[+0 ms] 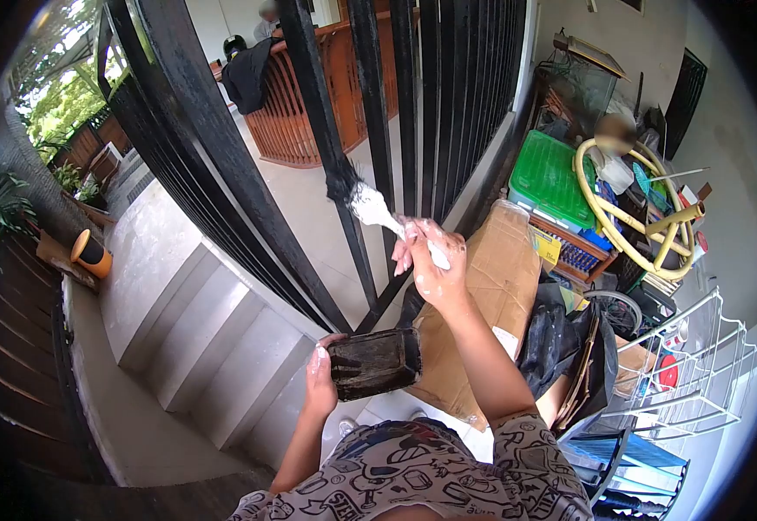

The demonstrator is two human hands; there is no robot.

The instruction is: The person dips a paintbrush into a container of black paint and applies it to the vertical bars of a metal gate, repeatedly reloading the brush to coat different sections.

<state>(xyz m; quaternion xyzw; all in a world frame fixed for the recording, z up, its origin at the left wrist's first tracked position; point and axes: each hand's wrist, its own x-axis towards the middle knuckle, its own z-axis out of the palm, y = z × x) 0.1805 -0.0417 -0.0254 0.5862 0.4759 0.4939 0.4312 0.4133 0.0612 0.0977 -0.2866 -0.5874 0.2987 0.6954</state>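
Observation:
My right hand (431,257) is closed around the white handle of a paintbrush (373,207). The brush's dark, paint-wet bristles press against a bar of the black slatted railing (313,95). White paint marks spot my right hand and fingers. Lower down, my left hand (319,379) grips the left side of a dark rectangular paint tray (377,365). Streaky black paint coats the inside of the tray. The tray is held in front of my body, below the railing's lower end.
Concrete steps (213,334) descend on the left, near an orange-and-black pot (92,253). Flattened cardboard (483,286) lies on the right, beside a green-lidded box (556,178), a yellow hose (600,204) and a white wire rack (700,373). Behind the railing, a person (267,22) is near a wooden counter (296,113).

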